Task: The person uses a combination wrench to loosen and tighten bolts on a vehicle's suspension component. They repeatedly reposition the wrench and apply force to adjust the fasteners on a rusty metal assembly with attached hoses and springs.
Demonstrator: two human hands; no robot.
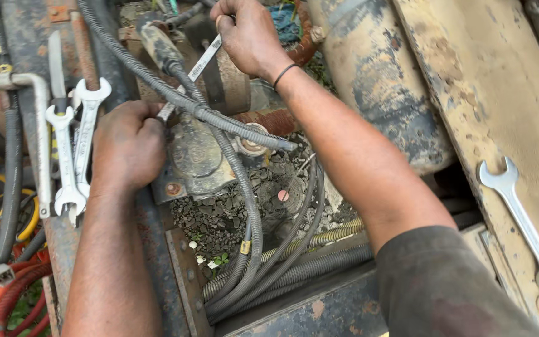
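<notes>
Over rusty machinery, both hands grip a wrench [198, 67], its lower end hidden behind hoses [244, 206]

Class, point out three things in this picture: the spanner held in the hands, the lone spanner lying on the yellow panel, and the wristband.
Held spanner [202, 62], head view: on its bare shank.
Lone spanner [520, 215], head view: mid-handle.
Wristband [284, 73], head view: on the black band.
</notes>
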